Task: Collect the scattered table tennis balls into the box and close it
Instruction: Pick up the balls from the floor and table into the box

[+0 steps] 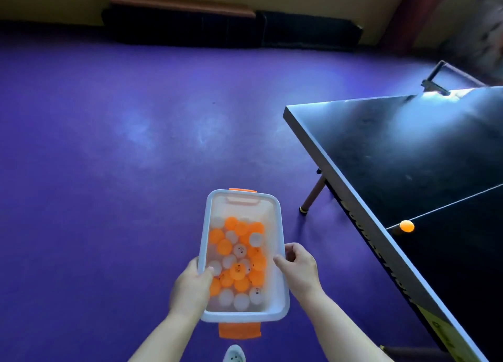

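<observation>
1. A light shoe [234,354] shows at the bottom edge, directly below the box.
2. The box [281,302] is a clear plastic tub with a pale rim, held above the floor [109,157], its top open.
3. An orange near clip [239,330] hangs from the end closest to the person. An orange far clip [243,190] sits at the opposite end.
4. The balls [239,261], orange and white mixed, fill the near two-thirds of the box. The far end shows bare bottom.
5. The left hand [189,288] grips the left rim, thumb inside over the wall and touching the balls.
6. The right hand [299,266] grips the right rim, thumb against the inner wall, fingers curled outside.
7. The table [408,149], dark with a pale edge band, stands to the right, well apart from the box. One leg [313,195] rests on the floor.
8. A loose ball [407,226], orange, lies on the table near its left edge, on the white line [462,200].
</observation>
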A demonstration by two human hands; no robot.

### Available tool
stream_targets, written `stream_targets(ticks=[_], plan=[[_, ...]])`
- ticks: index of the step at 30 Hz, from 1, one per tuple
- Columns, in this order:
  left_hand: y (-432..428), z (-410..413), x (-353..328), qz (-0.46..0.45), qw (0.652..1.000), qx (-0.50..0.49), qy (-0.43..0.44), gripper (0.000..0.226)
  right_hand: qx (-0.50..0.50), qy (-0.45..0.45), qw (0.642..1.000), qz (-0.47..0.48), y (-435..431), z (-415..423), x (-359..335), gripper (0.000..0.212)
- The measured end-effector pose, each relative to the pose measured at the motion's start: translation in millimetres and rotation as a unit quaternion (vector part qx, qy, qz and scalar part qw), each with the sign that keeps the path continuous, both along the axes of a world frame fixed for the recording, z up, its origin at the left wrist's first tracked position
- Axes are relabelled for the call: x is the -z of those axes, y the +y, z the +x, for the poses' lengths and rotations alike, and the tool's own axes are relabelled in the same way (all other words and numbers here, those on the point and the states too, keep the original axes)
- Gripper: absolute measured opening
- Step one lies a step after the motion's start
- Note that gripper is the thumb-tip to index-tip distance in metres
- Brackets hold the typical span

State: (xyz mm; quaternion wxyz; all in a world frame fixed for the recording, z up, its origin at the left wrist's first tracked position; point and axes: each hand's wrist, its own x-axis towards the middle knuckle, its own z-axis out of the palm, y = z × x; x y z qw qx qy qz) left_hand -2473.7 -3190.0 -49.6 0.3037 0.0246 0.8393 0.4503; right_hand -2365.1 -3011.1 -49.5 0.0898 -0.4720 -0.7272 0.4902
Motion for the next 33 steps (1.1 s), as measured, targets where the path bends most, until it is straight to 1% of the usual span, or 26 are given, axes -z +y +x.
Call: stream_targets(ticks=[5, 12, 15, 19, 22, 25, 29, 33], plan=[[82.2, -25.2, -13.0, 0.006, 0.998, 0.06, -0.019, 0.037, 0.051, 0.01, 0.999, 0.013, 71.3, -4.9, -13.2, 0.009], [189.6, -51.5, -28.7, 0.025, 0.985, 0.167, -0.017, 0.034, 0.171, 0.04, 0.984, 0.017, 142.8, 6.1, -28.9, 0.009], [233.7, -61.2, -34.6, 0.043, 0.976, 0.215, -0.016, 0.032, 0.222, 0.042, 0.974, 0.022, 168.5, 9.3, -37.0, 0.007], [291.4, -80.5, -44.0, 0.07, 0.958, 0.278, -0.012, 0.022, 0.291, 0.045, 0.955, 0.032, 200.0, 4.2, -51.5, 0.005], [328.4, -97.8, -49.1, 0.084, 0.944, 0.319, -0.009, 0.018, 0.32, 0.057, 0.945, 0.035, 217.5, -3.3, -59.6, 0.006], [360.3, -112.6, -49.0, 0.085, 0.93, 0.359, -0.005, 0.019, 0.35, 0.069, 0.933, 0.038, 228.0, -8.6, -57.0, 0.006], [392.7, -122.0, -43.6, 0.069, 0.92, 0.385, -0.005, 0.023, 0.415, 0.042, 0.908, 0.029, 235.0, -0.6, -38.8, 0.016], [424.3, -123.1, -38.3, 0.051, 0.915, 0.4, -0.013, 0.022, 0.46, -0.002, 0.887, 0.037, 254.7, 16.7, -27.6, 0.009]])
